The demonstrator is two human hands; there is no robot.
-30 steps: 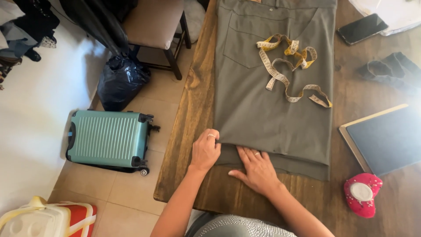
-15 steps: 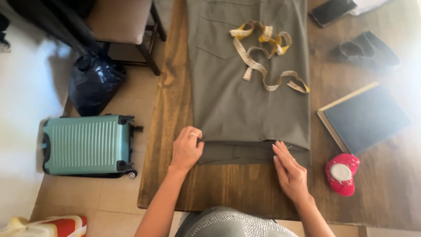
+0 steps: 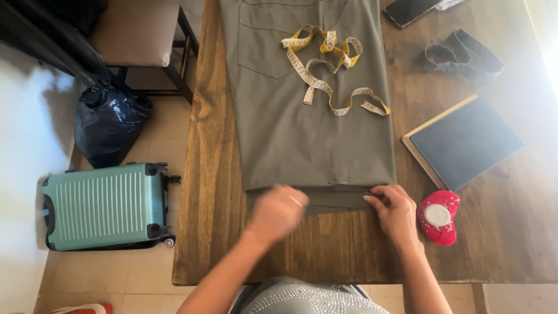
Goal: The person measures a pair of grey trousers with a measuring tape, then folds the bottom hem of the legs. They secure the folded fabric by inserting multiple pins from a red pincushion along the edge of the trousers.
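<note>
The olive-grey cloth (image 3: 308, 128) lies flat on the wooden table (image 3: 349, 250), its near edge folded into a narrow hem (image 3: 337, 196). The right hand (image 3: 397, 212) pinches the hem's right end, fingers pressed together. The left hand (image 3: 278, 212) hovers over the hem's left part – blurred, so I cannot tell its grip. A yellow measuring tape (image 3: 328, 70) curls on the cloth. Beside the right hand sits a red pincushion (image 3: 439, 216), past it a dark book (image 3: 465, 142). On the floor – 1 teal suitcase (image 3: 102, 206).
</note>
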